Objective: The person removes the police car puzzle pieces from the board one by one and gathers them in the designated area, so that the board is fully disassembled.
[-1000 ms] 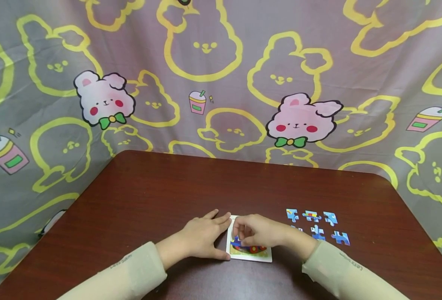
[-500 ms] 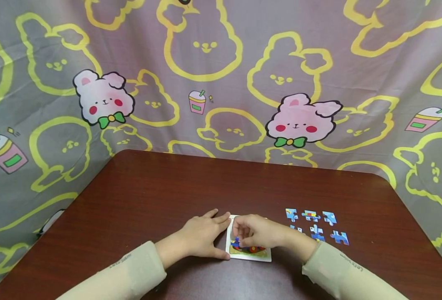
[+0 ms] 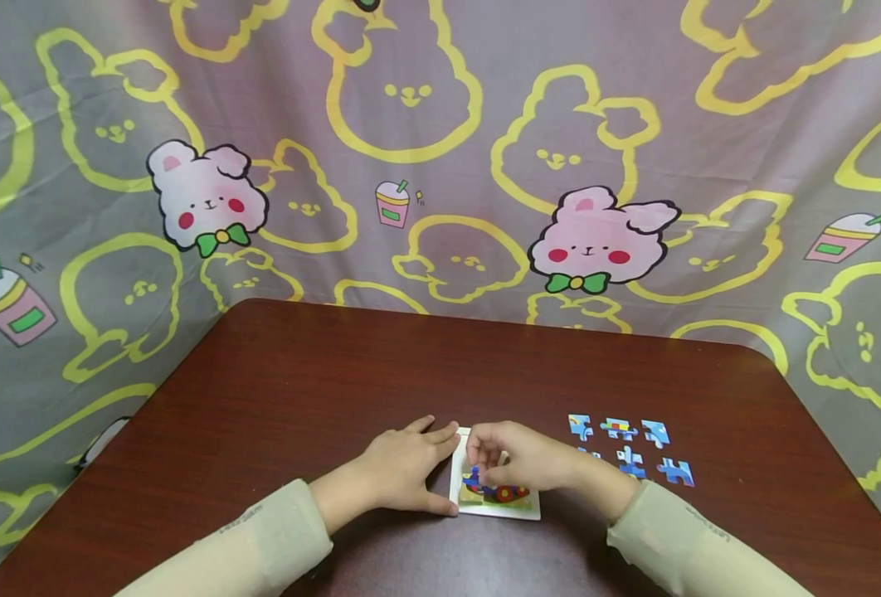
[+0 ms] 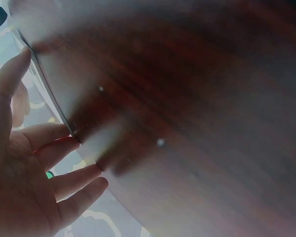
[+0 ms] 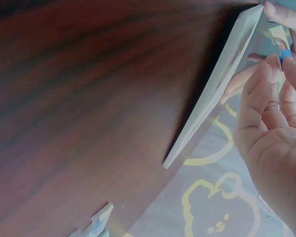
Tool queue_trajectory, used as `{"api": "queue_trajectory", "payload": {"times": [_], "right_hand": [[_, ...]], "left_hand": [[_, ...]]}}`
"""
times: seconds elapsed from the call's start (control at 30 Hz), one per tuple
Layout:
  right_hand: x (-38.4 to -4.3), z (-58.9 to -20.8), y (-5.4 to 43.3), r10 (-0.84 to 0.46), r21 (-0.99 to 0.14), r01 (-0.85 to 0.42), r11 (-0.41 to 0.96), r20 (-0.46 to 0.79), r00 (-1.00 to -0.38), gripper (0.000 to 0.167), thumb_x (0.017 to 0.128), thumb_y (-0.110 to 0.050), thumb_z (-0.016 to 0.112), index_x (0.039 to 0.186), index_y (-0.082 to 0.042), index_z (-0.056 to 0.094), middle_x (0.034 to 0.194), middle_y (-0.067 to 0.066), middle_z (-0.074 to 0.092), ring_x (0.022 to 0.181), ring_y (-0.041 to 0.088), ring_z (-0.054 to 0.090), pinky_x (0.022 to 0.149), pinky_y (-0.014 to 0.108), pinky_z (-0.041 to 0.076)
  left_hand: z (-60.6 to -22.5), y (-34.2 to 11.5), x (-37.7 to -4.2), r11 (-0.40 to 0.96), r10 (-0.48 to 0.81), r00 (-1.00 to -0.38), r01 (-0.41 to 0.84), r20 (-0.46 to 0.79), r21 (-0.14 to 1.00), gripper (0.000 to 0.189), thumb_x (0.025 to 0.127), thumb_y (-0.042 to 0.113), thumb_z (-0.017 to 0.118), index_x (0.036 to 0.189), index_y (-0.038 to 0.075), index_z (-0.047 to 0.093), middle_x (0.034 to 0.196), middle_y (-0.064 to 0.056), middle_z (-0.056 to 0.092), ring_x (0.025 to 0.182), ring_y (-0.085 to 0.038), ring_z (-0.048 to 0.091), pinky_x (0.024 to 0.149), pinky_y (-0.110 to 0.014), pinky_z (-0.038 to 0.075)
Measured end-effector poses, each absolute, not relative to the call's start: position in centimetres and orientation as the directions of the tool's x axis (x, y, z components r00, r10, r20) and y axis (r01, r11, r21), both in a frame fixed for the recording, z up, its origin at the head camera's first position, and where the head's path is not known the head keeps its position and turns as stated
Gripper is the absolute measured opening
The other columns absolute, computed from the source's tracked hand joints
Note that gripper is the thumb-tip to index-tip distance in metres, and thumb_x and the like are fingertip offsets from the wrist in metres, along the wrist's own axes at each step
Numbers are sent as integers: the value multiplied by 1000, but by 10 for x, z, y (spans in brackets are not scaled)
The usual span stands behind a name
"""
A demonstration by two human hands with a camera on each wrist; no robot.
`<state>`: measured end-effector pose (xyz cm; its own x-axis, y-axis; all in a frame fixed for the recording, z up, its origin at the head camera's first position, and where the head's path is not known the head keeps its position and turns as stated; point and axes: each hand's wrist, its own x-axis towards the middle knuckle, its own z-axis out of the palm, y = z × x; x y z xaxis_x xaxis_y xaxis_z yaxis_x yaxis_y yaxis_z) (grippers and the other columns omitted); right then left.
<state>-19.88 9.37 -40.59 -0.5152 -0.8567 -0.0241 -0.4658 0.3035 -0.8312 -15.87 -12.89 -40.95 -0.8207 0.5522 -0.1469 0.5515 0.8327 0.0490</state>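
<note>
My left hand (image 3: 408,470) lies on the table, fingers spread, its thumb and fingertips touching the left edge of a white-framed jigsaw puzzle board (image 3: 500,514). That edge shows beside the left fingers (image 4: 60,186) in the left wrist view. Over the board, my right hand (image 3: 523,458) pinches a small puzzle piece (image 5: 285,51) between thumb and fingertip, seen tilted in the right wrist view. A red and blue picture shows on the board's lower part; the right hand hides much of its upper part.
Several loose blue puzzle pieces (image 3: 654,433) lie in two rows right of the board, partly behind the right forearm. The dark red-brown table (image 3: 351,373) runs back to a grey curtain (image 3: 440,191) printed with cartoon rabbits.
My right hand has shifted slightly up and to the right, with the pinched puzzle piece now showing more clearly at the board's lower left. The left hand stays in place.
</note>
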Motion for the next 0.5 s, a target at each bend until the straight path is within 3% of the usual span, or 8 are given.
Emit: {"api": "queue_trajectory", "payload": {"times": [0.5], "right_hand": [[-200, -412, 126, -821, -846, -415, 335, -46, -569, 12, 90, -3, 69, 94, -8, 58, 78, 0, 64, 75, 2, 57, 70, 23, 51]], "left_hand": [[-410, -127, -159, 842, 537, -829, 537, -158, 50, 94, 75, 74, 68, 149, 19, 48, 157, 2, 42, 144, -33, 42, 92, -52, 54]]}}
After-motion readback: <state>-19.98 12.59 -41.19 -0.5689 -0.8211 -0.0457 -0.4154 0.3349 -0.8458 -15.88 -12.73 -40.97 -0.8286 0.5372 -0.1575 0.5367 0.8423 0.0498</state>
